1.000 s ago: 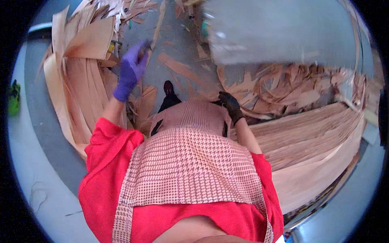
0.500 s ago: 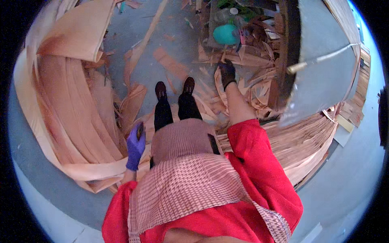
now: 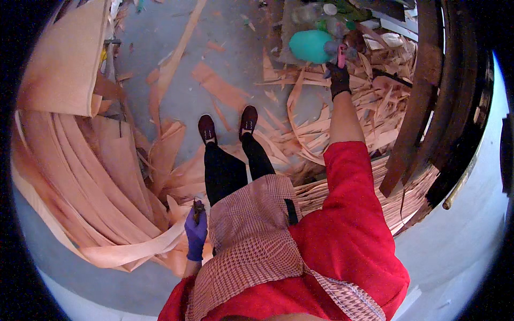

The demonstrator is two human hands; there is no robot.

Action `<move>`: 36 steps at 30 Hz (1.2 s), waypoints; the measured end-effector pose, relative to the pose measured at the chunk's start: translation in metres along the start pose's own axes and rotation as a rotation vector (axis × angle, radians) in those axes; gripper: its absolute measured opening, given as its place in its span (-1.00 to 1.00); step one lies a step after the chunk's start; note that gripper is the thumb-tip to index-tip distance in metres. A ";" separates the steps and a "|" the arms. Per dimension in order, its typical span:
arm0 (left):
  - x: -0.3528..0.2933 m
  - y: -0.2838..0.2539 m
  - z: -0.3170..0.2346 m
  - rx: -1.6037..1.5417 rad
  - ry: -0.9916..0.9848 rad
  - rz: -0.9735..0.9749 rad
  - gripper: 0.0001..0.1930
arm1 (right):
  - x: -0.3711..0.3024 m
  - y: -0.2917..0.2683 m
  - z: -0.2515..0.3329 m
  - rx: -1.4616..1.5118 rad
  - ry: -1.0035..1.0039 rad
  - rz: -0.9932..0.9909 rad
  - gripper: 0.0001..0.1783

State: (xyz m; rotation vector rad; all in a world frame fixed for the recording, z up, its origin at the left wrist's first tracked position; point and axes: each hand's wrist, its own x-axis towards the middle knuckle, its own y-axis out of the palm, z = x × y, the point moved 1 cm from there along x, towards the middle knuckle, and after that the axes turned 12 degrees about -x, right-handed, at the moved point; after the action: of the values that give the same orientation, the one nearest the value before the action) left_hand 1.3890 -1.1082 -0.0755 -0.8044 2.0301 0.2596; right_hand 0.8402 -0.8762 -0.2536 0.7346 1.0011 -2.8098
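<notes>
At near edge of grey ledge [image 3: 286, 33], right hand [image 3: 339, 79] at pink handle [image 3: 341, 54] beside teal container [image 3: 310, 46], can't tell whether closed; left hand [image 3: 196, 226] near wood strips [image 3: 134, 249], curled round small dark piece [image 3: 198, 210].

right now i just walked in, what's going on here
A person in a houndstooth apron stands amid thin wood veneer. Their dark-gloved right hand is at a small pink object beside a rounded teal object; its grip is unclear. The purple-gloved left hand is low near veneer sheets; whether it holds anything is unclear. Torn veneer scraps lie heaped near the right hand.
</notes>
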 end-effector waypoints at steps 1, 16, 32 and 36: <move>0.005 0.002 -0.004 0.017 0.023 0.025 -0.68 | -0.004 0.005 -0.004 0.012 0.020 0.038 -0.62; 0.022 0.144 -0.254 0.722 1.131 0.692 -0.48 | -0.306 -0.038 0.015 -0.059 -0.076 0.518 -0.70; -0.180 0.281 -0.166 1.428 1.161 1.452 -0.64 | -0.537 -0.168 -0.045 0.118 -0.155 0.178 -0.64; -0.234 0.318 -0.165 1.361 1.232 1.557 -0.68 | -0.548 -0.223 -0.066 0.188 -0.268 0.021 -0.69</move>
State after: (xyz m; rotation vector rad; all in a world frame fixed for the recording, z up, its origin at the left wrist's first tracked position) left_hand 1.1639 -0.8393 0.1695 1.9395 2.6073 -0.9472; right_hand 1.3030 -0.7111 0.0826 0.3643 0.6896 -2.9091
